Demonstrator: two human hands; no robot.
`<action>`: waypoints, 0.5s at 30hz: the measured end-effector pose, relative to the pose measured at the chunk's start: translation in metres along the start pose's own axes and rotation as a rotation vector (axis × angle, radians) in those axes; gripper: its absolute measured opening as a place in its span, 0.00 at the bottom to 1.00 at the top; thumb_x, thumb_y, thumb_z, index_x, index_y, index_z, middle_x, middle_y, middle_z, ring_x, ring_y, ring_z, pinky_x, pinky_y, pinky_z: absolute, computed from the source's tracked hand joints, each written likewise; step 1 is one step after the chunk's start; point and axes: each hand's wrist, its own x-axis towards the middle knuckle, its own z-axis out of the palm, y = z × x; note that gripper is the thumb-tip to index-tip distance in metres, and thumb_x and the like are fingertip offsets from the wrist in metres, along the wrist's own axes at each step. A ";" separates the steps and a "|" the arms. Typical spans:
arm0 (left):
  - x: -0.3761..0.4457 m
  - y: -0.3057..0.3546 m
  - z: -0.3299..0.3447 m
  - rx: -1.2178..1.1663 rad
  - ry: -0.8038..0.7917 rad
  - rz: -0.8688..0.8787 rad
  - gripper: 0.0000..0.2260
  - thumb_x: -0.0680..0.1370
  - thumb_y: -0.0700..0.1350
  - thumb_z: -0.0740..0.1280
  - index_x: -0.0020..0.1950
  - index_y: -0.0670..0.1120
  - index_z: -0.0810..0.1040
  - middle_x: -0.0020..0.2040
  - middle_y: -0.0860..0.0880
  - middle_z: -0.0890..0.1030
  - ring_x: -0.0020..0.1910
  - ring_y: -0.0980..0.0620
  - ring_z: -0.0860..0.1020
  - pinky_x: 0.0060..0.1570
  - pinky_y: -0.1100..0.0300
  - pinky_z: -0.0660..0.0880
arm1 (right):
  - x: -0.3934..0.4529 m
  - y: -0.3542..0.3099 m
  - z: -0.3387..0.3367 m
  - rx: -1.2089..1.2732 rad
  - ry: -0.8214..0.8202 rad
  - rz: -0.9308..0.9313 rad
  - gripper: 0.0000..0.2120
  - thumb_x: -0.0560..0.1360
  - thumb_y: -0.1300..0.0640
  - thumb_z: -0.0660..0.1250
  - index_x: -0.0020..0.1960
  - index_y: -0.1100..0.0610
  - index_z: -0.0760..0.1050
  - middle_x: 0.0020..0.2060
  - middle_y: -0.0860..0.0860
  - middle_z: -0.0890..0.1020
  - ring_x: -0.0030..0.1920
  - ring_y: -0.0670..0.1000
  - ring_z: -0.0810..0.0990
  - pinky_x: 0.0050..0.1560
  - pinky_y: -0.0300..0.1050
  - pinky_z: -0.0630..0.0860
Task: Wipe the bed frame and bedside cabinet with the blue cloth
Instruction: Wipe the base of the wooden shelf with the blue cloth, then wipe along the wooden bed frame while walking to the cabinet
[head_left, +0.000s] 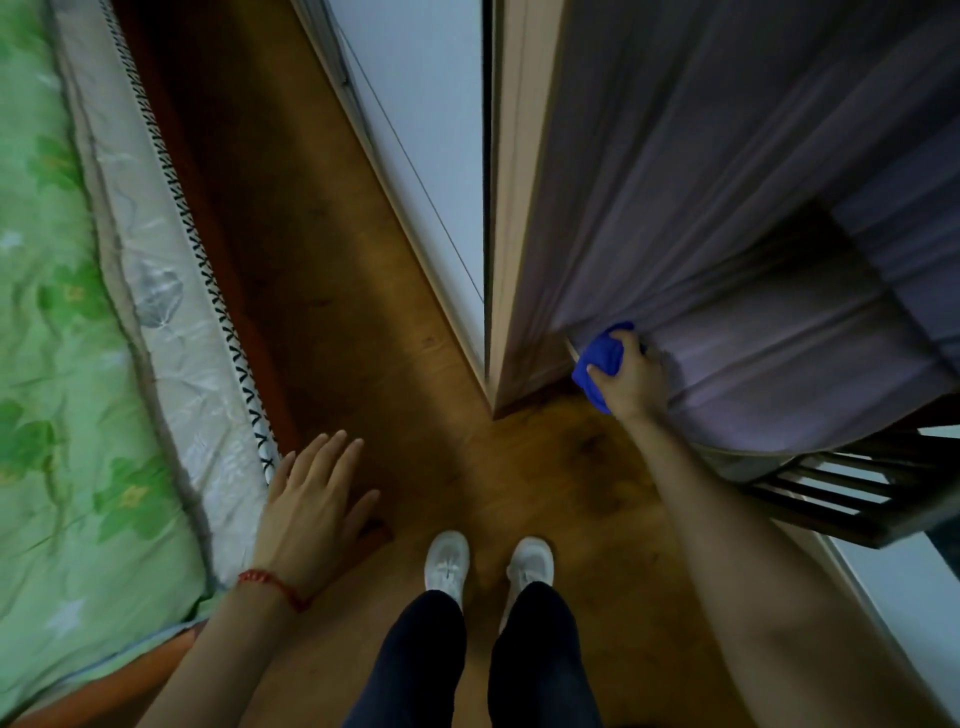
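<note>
Standing figure, blue cloth (602, 364) in right hand (631, 382).
Right fingers bunched around cloth against grey curtain (753, 208); left hand (311, 509) spread flat, empty.

Two hands (311, 514), one blue cloth (602, 364), two white shoes (447, 564).

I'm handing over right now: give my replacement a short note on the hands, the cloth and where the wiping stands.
Right hand: closed on the bunched blue cloth, held against the purple curtain.
Left hand: open, fingers spread, empty, by the corner of the bed frame.
No cabinet can be made out in this view.
Done: cannot tell.
Left: bring the cloth to the frame, wipe it, then find the cabinet.
</note>
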 end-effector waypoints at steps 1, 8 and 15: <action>-0.003 -0.003 -0.006 -0.006 0.008 -0.005 0.33 0.78 0.62 0.44 0.63 0.38 0.74 0.60 0.36 0.76 0.60 0.36 0.74 0.56 0.38 0.69 | -0.011 -0.006 -0.005 -0.006 -0.015 -0.007 0.25 0.71 0.56 0.70 0.66 0.56 0.66 0.60 0.65 0.71 0.57 0.65 0.73 0.52 0.52 0.72; -0.043 -0.022 -0.057 -0.064 0.069 -0.086 0.29 0.74 0.57 0.53 0.63 0.37 0.74 0.61 0.35 0.76 0.59 0.34 0.73 0.55 0.36 0.70 | -0.105 -0.058 -0.064 -0.117 -0.096 -0.163 0.25 0.73 0.55 0.67 0.68 0.55 0.64 0.59 0.62 0.69 0.54 0.62 0.74 0.51 0.51 0.73; -0.112 -0.039 -0.090 -0.115 0.163 -0.173 0.35 0.79 0.63 0.42 0.62 0.38 0.74 0.60 0.36 0.77 0.59 0.37 0.73 0.55 0.42 0.69 | -0.178 -0.111 -0.113 -0.232 -0.113 -0.352 0.24 0.74 0.53 0.66 0.68 0.53 0.64 0.58 0.59 0.67 0.50 0.58 0.75 0.48 0.48 0.72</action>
